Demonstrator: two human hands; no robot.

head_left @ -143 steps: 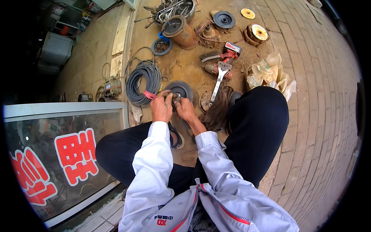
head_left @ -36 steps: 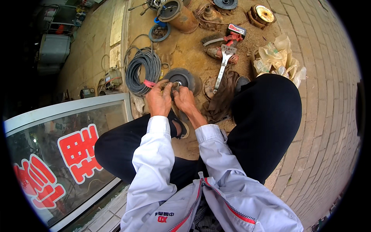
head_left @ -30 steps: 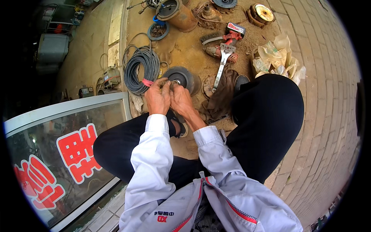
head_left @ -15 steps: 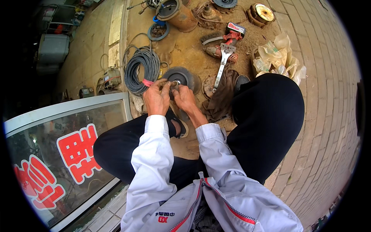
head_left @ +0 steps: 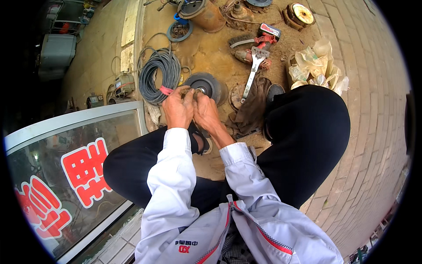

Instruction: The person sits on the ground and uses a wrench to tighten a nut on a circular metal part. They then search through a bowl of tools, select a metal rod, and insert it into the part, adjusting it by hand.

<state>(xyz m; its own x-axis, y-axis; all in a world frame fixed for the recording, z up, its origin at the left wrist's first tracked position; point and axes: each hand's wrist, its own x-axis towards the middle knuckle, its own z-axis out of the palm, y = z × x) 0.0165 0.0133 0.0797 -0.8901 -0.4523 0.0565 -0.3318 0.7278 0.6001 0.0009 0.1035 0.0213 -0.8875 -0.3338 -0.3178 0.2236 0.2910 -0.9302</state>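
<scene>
My left hand [head_left: 178, 108] and my right hand [head_left: 206, 112] meet at the near side of a round, dark metal part [head_left: 210, 84] with a bright shaft end at its centre. The fingers of both are bent and pinched together, almost touching. Whatever small thing lies between the fingertips is hidden by the fingers. Just left of my left hand lies a coil of grey cable [head_left: 159, 75] tied with a pink band. A dark brown rag [head_left: 255, 105] lies to the right of the round part.
A metal pin wrench [head_left: 252, 75] rests by a red cordless power tool [head_left: 259, 56] and a wire brush [head_left: 241, 42]. Rusty housings [head_left: 209, 17] stand at the far side. Plastic bags [head_left: 317, 64] lie right; a glass door [head_left: 83, 171] stands left.
My right hand has shifted slightly left, so its fingers now sit closer against those of my left hand. The view has shifted a little.
</scene>
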